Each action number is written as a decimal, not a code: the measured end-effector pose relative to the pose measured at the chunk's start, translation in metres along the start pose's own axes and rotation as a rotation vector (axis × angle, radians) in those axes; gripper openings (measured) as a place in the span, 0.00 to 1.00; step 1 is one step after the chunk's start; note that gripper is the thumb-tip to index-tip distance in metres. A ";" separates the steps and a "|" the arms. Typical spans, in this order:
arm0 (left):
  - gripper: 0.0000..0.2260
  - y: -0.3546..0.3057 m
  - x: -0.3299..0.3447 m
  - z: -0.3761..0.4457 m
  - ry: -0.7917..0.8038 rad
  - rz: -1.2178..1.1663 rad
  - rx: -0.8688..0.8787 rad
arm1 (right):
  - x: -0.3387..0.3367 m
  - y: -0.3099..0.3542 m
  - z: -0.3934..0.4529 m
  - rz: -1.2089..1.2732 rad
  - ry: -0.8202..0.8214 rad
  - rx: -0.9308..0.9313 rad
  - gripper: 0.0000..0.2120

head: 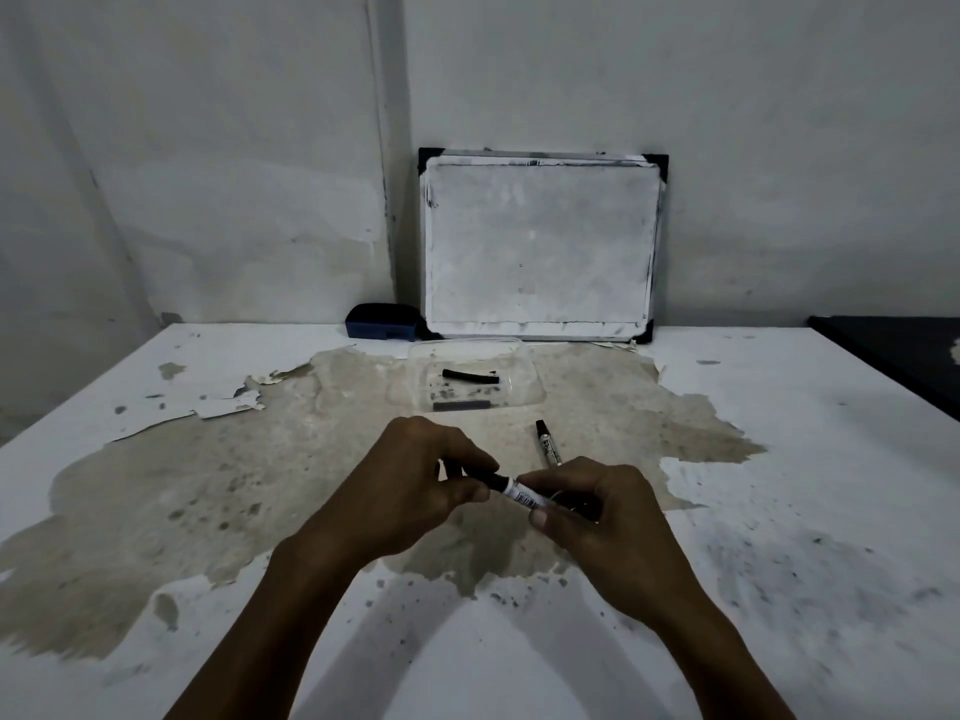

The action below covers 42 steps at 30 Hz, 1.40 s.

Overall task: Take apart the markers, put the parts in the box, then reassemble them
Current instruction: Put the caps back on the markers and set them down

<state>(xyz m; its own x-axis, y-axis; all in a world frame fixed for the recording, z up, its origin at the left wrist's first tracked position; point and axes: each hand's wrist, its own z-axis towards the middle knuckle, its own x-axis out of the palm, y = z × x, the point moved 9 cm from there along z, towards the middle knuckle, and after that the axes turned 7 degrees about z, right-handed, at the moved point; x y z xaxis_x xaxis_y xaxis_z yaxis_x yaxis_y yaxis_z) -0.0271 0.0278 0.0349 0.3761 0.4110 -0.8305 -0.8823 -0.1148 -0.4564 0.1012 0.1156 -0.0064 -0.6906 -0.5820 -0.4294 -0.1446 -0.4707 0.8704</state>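
Both hands hold one marker (519, 492) with a white labelled barrel and a black end, just above the table. My left hand (421, 483) grips its black left end; my right hand (597, 504) grips the barrel's right part. A second marker (548, 443) lies on the table just beyond my right hand, touching neither hand. Farther back sits a clear plastic box (527, 379) with a black stick-like part (470, 376) and a grey bar-shaped part (461, 405) inside.
A small whiteboard (540, 241) leans against the wall behind the box. A dark blue eraser (382, 322) sits to its left. The table top (805, 459) is white with peeled, stained patches. A dark surface (904, 356) borders the table at far right.
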 end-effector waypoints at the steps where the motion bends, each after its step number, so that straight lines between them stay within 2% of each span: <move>1: 0.10 0.000 0.003 0.000 0.022 0.004 0.009 | 0.001 0.002 -0.001 -0.015 0.007 -0.016 0.14; 9: 0.06 0.000 0.022 0.000 0.106 -0.070 -0.027 | -0.001 0.020 -0.007 -0.118 -0.052 -0.158 0.14; 16: 0.10 0.002 0.027 -0.002 0.085 -0.055 -0.021 | 0.001 0.027 -0.009 -0.177 -0.054 -0.218 0.14; 20: 0.07 0.004 0.028 -0.003 0.052 -0.129 -0.055 | -0.001 0.024 -0.006 -0.201 -0.051 -0.220 0.15; 23: 0.04 0.009 0.017 -0.005 -0.140 -0.282 -0.133 | -0.017 0.026 -0.008 -0.270 -0.227 -0.218 0.20; 25: 0.03 0.013 0.008 -0.009 -0.316 -0.350 -0.192 | -0.038 0.032 -0.018 -0.248 -0.491 -0.209 0.18; 27: 0.03 0.013 0.006 -0.011 -0.430 -0.395 -0.232 | -0.054 0.029 -0.031 -0.124 -0.707 -0.143 0.10; 28: 0.03 0.013 0.008 -0.012 -0.462 -0.420 -0.249 | -0.056 0.019 -0.030 -0.010 -0.727 -0.059 0.07; 30: 0.04 0.009 0.014 -0.011 -0.462 -0.467 -0.266 | -0.048 -0.013 -0.017 0.355 -0.629 0.174 0.04; 32: 0.05 0.002 0.025 -0.008 -0.399 -0.485 -0.235 | -0.034 -0.029 -0.006 0.699 -0.512 0.319 0.06; 36: 0.10 -0.004 0.042 -0.002 -0.268 -0.452 -0.194 | -0.033 -0.034 0.007 0.900 -0.440 0.349 0.08; 38: 0.16 0.000 0.046 0.000 -0.224 -0.413 -0.204 | -0.040 -0.041 0.014 0.836 -0.429 0.342 0.09; 39: 0.18 0.005 0.047 0.001 -0.219 -0.397 -0.220 | -0.046 -0.045 0.018 0.726 -0.431 0.332 0.10; 42: 0.15 0.025 0.042 -0.001 -0.270 -0.377 -0.289 | -0.061 -0.056 0.037 0.217 -0.399 0.256 0.13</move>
<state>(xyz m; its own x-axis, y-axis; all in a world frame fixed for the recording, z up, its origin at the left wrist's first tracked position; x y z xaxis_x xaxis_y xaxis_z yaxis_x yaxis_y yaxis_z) -0.0325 0.0411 -0.0118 0.5315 0.6853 -0.4978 -0.5723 -0.1427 -0.8075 0.1250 0.2019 -0.0197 -0.9331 -0.3263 -0.1512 -0.1029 -0.1608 0.9816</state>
